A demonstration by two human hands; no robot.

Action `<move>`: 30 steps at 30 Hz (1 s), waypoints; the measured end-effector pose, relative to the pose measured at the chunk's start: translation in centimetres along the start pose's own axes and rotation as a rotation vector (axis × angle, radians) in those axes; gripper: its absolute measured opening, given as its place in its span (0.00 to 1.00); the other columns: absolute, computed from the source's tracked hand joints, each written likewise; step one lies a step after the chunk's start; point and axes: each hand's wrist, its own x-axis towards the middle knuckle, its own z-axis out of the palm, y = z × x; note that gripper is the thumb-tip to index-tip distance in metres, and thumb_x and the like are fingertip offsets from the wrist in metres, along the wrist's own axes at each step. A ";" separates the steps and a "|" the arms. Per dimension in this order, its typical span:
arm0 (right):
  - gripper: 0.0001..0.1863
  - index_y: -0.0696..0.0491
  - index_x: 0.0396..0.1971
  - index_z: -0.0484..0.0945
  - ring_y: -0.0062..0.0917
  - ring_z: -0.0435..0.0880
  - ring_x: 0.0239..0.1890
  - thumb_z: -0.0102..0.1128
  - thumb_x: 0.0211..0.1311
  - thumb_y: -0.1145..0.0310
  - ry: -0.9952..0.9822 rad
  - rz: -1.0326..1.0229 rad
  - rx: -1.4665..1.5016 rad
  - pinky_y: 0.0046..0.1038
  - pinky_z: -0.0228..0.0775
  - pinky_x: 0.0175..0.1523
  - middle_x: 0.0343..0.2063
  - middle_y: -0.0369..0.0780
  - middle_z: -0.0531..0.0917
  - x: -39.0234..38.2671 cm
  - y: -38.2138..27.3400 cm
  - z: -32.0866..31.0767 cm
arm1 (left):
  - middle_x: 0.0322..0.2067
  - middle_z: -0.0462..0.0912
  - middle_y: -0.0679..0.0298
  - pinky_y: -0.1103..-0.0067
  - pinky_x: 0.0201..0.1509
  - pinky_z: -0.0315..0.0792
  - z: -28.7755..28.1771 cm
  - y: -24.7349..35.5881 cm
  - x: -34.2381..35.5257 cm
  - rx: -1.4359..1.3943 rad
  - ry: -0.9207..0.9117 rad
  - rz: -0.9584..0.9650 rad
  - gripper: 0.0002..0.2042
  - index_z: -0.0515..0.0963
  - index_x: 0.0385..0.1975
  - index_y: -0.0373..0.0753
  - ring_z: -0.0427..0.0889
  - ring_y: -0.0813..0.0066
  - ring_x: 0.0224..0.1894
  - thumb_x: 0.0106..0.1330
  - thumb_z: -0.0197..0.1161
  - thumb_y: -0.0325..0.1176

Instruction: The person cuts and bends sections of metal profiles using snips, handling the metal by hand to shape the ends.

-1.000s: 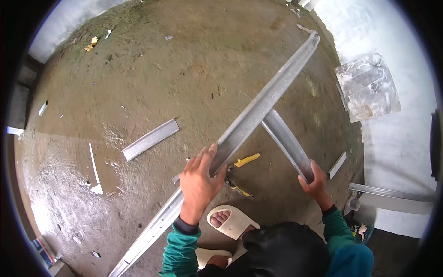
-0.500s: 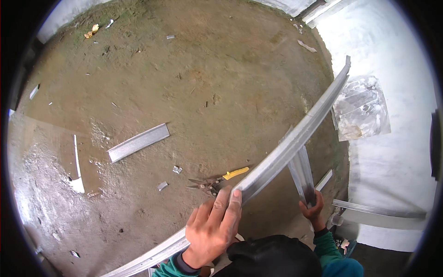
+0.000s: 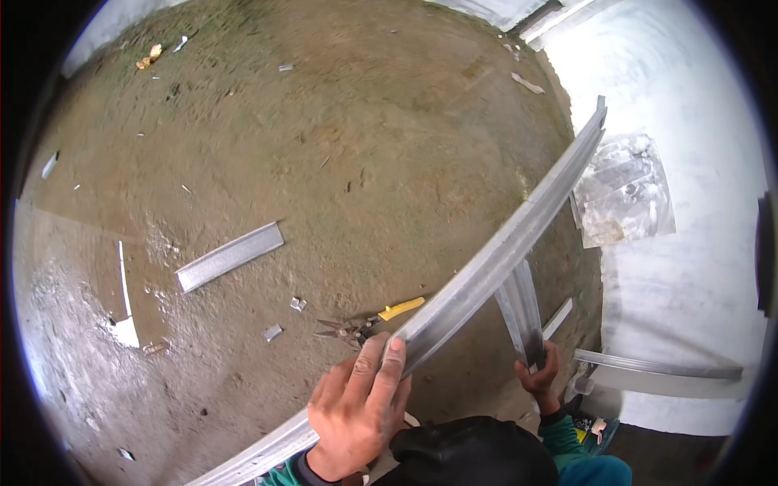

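A long silvery metal channel runs diagonally from the lower left up toward the wall on the right. My left hand is closed over it near my body, fingers across the top and the thumb tip hidden. A second metal channel slants down from beneath the long one; whether the two are joined, I cannot tell. Around its lower end my right hand is closed. Just beyond my left hand, tin snips with a yellow handle lie on the ground, blades spread and partly hidden behind my fingers.
A short channel offcut lies left of the snips, with small metal scraps nearby. At right stands a white wall with a clear plastic sheet against it. Another metal strip lies along the lower right.
The whole view has shifted slightly, so things sit a little further left. The long channel shows more of its side face. Both hands keep their hold.
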 end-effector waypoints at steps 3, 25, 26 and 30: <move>0.29 0.57 0.40 0.71 0.38 0.77 0.31 0.74 0.41 0.58 0.020 -0.088 -0.059 0.35 0.69 0.37 0.30 0.44 0.74 0.9 -0.1 0.4 | 0.41 0.83 0.54 0.73 0.33 0.76 0.3 0.2 0.5 0.023 -0.018 -0.019 0.27 0.77 0.47 0.34 0.82 0.60 0.30 0.41 0.72 0.24; 0.27 0.58 0.38 0.76 0.40 0.82 0.30 0.73 0.38 0.60 -0.012 -0.074 -0.037 0.35 0.72 0.37 0.29 0.45 0.82 6.8 -7.5 -1.6 | 0.40 0.85 0.52 0.70 0.41 0.79 0.5 -4.1 2.6 0.083 0.005 -0.144 0.25 0.78 0.49 0.33 0.86 0.58 0.37 0.47 0.73 0.29; 0.27 0.58 0.38 0.76 0.40 0.82 0.30 0.73 0.38 0.60 0.003 -0.092 -0.061 0.35 0.72 0.38 0.29 0.45 0.82 6.9 -7.6 -1.7 | 0.39 0.85 0.52 0.70 0.41 0.79 0.7 -4.2 2.5 0.076 0.018 -0.127 0.26 0.78 0.50 0.33 0.86 0.58 0.37 0.47 0.73 0.29; 0.27 0.57 0.38 0.76 0.40 0.82 0.30 0.73 0.37 0.60 0.006 -0.088 -0.040 0.35 0.72 0.38 0.29 0.45 0.82 6.8 -6.9 -1.6 | 0.38 0.85 0.51 0.70 0.41 0.79 1.0 -3.8 2.5 0.067 0.030 -0.122 0.26 0.78 0.50 0.33 0.86 0.58 0.37 0.48 0.73 0.29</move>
